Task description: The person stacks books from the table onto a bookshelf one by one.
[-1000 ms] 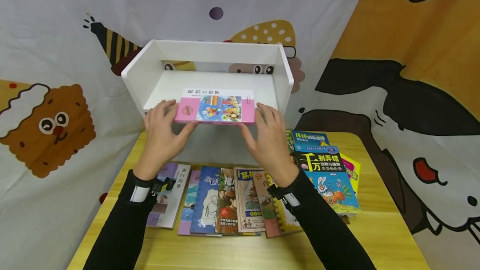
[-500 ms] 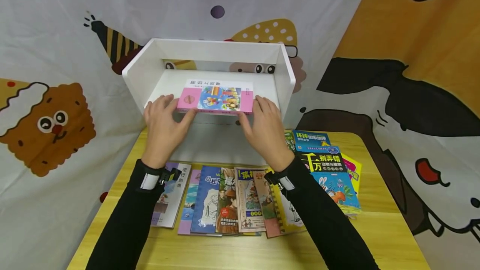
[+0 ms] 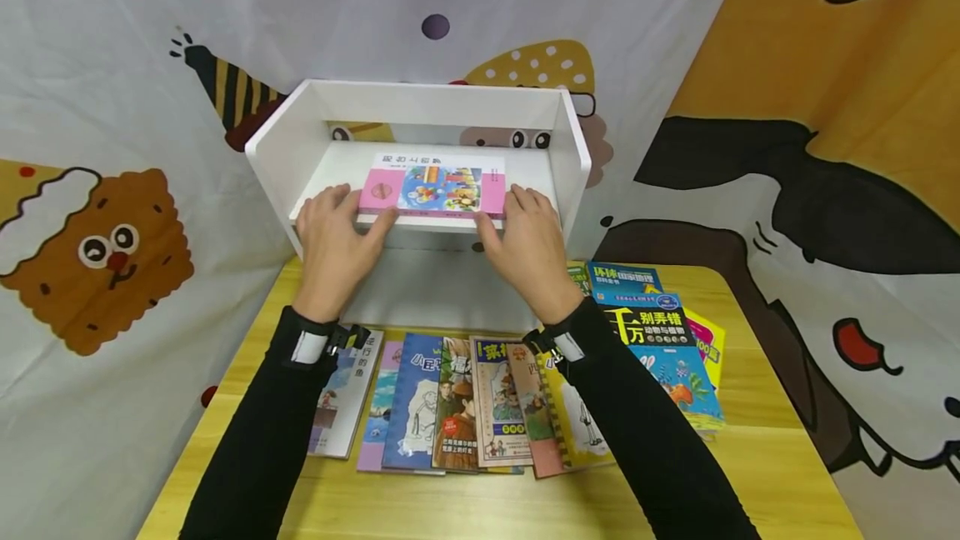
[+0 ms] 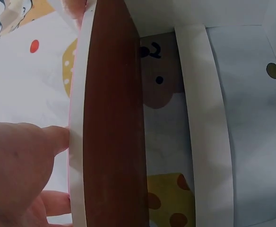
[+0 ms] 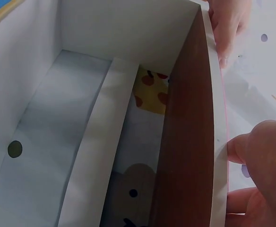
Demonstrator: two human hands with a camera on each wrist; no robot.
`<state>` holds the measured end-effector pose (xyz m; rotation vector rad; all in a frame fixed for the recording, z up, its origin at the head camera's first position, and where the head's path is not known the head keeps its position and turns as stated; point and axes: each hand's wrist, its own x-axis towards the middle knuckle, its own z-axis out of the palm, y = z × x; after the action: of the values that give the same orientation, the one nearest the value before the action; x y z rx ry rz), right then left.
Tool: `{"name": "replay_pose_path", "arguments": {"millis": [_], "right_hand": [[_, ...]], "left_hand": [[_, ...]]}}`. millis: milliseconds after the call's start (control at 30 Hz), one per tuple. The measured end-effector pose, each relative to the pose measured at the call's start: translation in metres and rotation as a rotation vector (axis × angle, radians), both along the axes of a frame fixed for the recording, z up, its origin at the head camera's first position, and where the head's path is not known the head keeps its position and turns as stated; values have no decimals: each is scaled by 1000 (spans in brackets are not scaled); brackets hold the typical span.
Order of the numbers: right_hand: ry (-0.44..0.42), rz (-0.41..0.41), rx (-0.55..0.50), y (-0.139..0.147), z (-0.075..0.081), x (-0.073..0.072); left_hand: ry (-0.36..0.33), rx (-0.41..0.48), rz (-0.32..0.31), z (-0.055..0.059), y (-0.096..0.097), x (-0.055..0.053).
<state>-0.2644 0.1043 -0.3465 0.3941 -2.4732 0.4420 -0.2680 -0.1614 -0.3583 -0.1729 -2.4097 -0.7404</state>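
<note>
A pink-and-white book [image 3: 439, 187] with a colourful picture cover lies flat on the upper board of a white shelf unit [image 3: 427, 97], near its front edge. My left hand [image 3: 335, 248] holds the book's left end, thumb at the near edge and fingers by the side. At the other end, my right hand [image 3: 531, 250] holds it the same way. Both wrist views look in under the board, with its brown underside [image 4: 113, 113] showing. There the thumbs of the left hand [image 4: 17, 165] and right hand [image 5: 268, 161] meet the board's front edge; the book is nearly all hidden.
On the wooden table [image 3: 420, 511] in front, several books overlap in a row, among them a blue one [image 3: 414, 398] and a white-and-lilac one [image 3: 348, 407]. A stack of books [image 3: 660, 340] stands at the right. A cartoon-printed cloth [image 3: 150, 407] hangs behind.
Both hands have moved the book away from me, further onto the upper board. It now sits lower against the shelf, with the board's white front edge showing below it.
</note>
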Motion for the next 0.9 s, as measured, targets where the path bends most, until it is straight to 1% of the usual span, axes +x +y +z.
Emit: {"name": "replay_pose_path", "arguments": {"millis": [233, 367, 467, 600, 700, 767, 800, 833, 900], "right_hand": [[-1, 12, -25, -2, 1, 1], [1, 46, -77, 0, -1, 10], [35, 93, -142, 1, -4, 23], [106, 156, -228, 7, -9, 50], [138, 169, -267, 16, -14, 68], [137, 154, -276, 25, -18, 77], [126, 142, -279, 31, -20, 81], [115, 130, -281, 38, -24, 83], [66, 81, -266, 54, -32, 87]], "left_hand": [[0, -2, 4, -1, -5, 0], [44, 15, 0, -2, -9, 6], [92, 44, 0, -4, -11, 15], [181, 105, 0, -9, -16, 30], [274, 153, -6, -14, -23, 41], [311, 168, -11, -20, -30, 47], [314, 168, -18, -24, -32, 49], [299, 165, -25, -29, -35, 51], [235, 135, -50, -41, -38, 56]]}}
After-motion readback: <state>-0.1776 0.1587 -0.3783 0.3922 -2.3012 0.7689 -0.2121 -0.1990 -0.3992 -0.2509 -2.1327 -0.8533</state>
